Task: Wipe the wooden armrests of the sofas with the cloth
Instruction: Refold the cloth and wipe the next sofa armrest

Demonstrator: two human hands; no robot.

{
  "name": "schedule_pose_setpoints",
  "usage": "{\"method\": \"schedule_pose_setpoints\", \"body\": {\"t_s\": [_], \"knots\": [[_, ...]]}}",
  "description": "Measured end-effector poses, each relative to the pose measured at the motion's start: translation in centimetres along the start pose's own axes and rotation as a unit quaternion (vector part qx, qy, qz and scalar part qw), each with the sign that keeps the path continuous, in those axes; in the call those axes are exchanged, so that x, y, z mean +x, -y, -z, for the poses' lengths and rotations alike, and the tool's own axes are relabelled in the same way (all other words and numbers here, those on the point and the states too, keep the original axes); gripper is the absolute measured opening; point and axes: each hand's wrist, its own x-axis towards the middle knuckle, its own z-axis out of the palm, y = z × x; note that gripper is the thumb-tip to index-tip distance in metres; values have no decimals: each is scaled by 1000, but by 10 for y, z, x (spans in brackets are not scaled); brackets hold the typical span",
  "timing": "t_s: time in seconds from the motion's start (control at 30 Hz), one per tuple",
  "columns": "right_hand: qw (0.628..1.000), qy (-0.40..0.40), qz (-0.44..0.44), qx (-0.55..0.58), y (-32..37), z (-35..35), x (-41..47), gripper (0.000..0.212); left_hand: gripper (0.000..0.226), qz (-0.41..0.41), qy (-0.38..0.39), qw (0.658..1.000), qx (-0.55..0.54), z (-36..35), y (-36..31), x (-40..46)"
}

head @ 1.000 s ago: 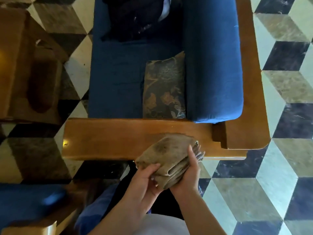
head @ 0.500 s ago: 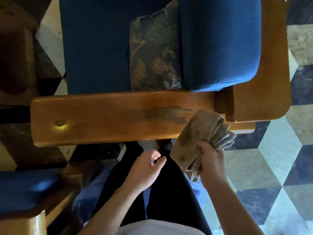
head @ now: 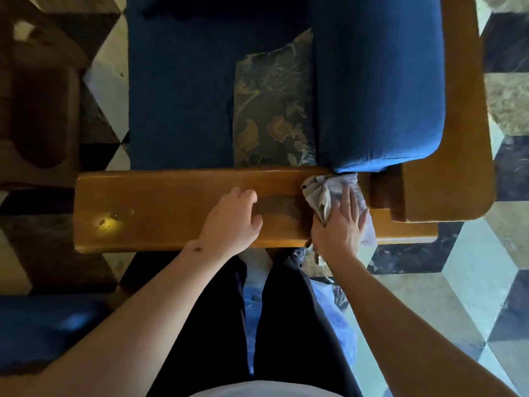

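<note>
- I look straight down on a wooden armrest (head: pixel 171 207) that runs left to right across the view, with my legs in dark trousers just below its near edge.
- My right hand (head: pixel 340 224) lies flat on the cloth (head: pixel 320 193), fingers spread and stretched out, palm pressing it onto the wood; it is not pinched or balled in a fist.
- The cloth sits at the right end of the armrest, bunched and grey, its far edge touching the corner of the blue back cushion (head: pixel 378 81) and its right edge close to the step where the armrest meets the wooden back frame (head: pixel 458 138).
- A corner of the cloth hangs off the near edge of the armrest below my wrist.
- My left hand (head: pixel 232 222) rests on the armrest near its middle, empty, fingers loosely curled with the tips on the wood and holding nothing.
- Between the two hands a dark, dull patch (head: pixel 277 206) shows on the armrest surface; I cannot tell whether it is damp or worn.
- A bright glare spot (head: pixel 108 222) sits toward the left end of the armrest.
- Beyond the armrest lies the blue seat (head: pixel 183 96), with a floral cushion (head: pixel 274 110) standing against the back cushion.
- The floor (head: pixel 472 267) is patterned in dark and pale tiles.
</note>
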Motion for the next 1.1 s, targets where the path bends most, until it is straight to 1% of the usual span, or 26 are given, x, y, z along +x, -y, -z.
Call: {"method": "schedule_pose_setpoints", "body": {"t_s": [0.1, 0.2, 0.23, 0.27, 0.33, 0.47, 0.57, 0.63, 0.7, 0.8, 0.87, 0.93, 1.0, 1.1], "knots": [[998, -15, 51, 28, -14, 1, 6, 70, 63, -41, -7, 997, 59, -20, 3, 1], [994, -64, 57, 72, -24, -19, 17, 65, 99, -48, 14, 993, 102, -48, 13, 16], [990, -88, 53, 94, -24, -23, 15, 63, 108, -44, 18, 993, 110, -53, 15, 17], [985, -116, 47, 115, -22, -32, 16, 61, 113, -45, 14, 993, 112, -60, 20, 21], [977, -161, 37, 136, -13, -45, 17, 61, 117, -49, -7, 993, 110, -68, 30, 26], [966, -202, -19, 159, 12, -61, 20, 60, 118, -50, -22, 995, 84, -71, 45, 25], [958, -219, -88, 162, 38, -68, 22, 67, 116, -41, -37, 998, 43, -61, 54, 22], [950, -242, -120, 156, 58, -75, 24, 70, 105, -29, -72, 997, -6, -52, 65, 20], [943, -259, -138, 156, 75, -81, 25, 74, 94, -4, -104, 994, -31, -45, 78, 17], [946, -261, -121, 149, 97, -91, 22, 76, 94, 28, -94, 995, -22, -39, 99, 12], [955, -246, -88, 140, 106, -97, 18, 74, 98, 35, -78, 996, -30, -38, 109, 8], [967, -221, -39, 122, 113, -101, 14, 71, 96, 39, -71, 995, -53, -39, 114, 6], [975, -197, 4, 104, 120, -105, 10, 69, 82, 44, -86, 991, -89, -39, 119, 4], [978, -186, 33, 90, 133, -111, 4, 65, 54, 73, -129, 979, -143, -37, 128, -1]]}}
